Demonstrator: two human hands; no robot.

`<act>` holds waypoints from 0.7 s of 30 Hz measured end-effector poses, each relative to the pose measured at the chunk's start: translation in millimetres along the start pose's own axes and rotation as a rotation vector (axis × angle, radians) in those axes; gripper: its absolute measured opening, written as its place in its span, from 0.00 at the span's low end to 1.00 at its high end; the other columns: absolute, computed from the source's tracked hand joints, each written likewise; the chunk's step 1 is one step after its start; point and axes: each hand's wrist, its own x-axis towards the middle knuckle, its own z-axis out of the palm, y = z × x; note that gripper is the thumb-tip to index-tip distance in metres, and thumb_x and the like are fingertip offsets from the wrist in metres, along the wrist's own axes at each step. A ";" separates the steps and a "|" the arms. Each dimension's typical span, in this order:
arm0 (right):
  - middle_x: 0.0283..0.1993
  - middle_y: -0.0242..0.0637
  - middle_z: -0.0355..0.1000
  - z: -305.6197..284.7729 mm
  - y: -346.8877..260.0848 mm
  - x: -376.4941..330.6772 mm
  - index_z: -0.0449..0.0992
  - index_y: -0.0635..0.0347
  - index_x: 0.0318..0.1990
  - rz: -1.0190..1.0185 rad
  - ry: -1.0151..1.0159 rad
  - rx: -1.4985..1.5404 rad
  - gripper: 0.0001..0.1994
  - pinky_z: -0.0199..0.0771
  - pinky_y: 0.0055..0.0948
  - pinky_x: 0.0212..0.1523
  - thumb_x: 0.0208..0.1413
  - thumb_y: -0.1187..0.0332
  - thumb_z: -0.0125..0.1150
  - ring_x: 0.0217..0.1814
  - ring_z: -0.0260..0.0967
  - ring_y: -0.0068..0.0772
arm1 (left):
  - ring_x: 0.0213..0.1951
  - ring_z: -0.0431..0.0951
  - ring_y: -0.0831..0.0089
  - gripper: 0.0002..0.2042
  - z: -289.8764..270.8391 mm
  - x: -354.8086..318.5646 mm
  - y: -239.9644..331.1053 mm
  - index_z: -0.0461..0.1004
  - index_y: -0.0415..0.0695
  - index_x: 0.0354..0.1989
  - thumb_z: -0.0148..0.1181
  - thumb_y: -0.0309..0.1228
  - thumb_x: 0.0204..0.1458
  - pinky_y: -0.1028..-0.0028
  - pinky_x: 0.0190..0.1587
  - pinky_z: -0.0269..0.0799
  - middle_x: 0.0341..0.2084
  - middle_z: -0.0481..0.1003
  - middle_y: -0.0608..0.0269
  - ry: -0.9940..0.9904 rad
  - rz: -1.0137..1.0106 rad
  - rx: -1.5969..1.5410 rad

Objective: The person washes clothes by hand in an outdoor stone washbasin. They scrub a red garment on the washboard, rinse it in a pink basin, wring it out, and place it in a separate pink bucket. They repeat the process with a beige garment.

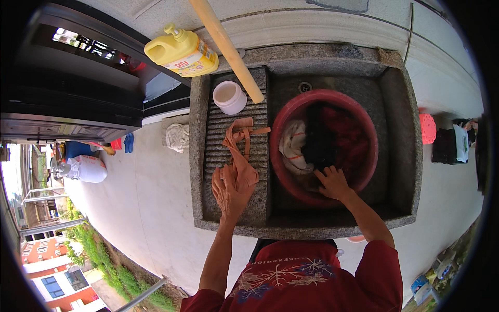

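Observation:
On the ribbed washboard (214,148) of a stone sink lies a salmon-coloured bra (240,165), its straps spread toward the far side. My left hand (228,190) is closed on the near end of the bra, fingers bent. A round red basin (279,179) stands in the sink bowl to the right, full of clothes. White cloth (294,148) with orange lines is at its left, black cloth (319,138) in the middle, dark red cloth (353,135) at the right. My right hand (332,183) reaches over the near rim with fingers apart, fingertips at the clothes.
A pink-white tub (229,98) stands on the far washboard. A wooden pole (228,49) slants over it, beside a yellow pump jug (184,54) on the sink's far left corner. A drain (305,87) shows behind the basin. The stone rim (312,230) runs before me.

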 end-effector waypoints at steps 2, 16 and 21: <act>0.45 0.41 0.66 -1.2 -13.5 9.3 0.68 0.53 0.52 0.073 -0.079 -0.052 0.23 0.68 0.39 0.43 0.46 0.62 0.60 0.46 0.65 0.43 | 0.56 0.59 0.47 0.37 3.5 4.6 -4.0 0.57 0.41 0.61 0.67 0.40 0.42 0.51 0.55 0.56 0.55 0.58 0.45 -0.016 0.052 -0.008; 0.44 0.41 0.60 -21.7 -202.9 227.3 0.68 0.54 0.43 0.033 0.721 0.272 0.18 0.57 0.50 0.49 0.44 0.65 0.64 0.50 0.58 0.46 | 0.44 0.67 0.54 0.26 -15.6 -12.7 -27.3 0.63 0.45 0.54 0.64 0.32 0.45 0.59 0.44 0.63 0.44 0.67 0.54 -0.158 0.240 -0.214; 0.27 0.34 0.59 -34.3 -180.9 249.0 0.66 0.55 0.31 0.039 0.683 1.116 0.08 0.62 0.39 0.33 0.45 0.73 0.60 0.31 0.63 0.39 | 0.45 0.65 0.55 0.29 0.6 -6.1 -58.8 0.61 0.43 0.55 0.64 0.33 0.43 0.57 0.47 0.61 0.46 0.65 0.53 -0.253 -0.001 -0.320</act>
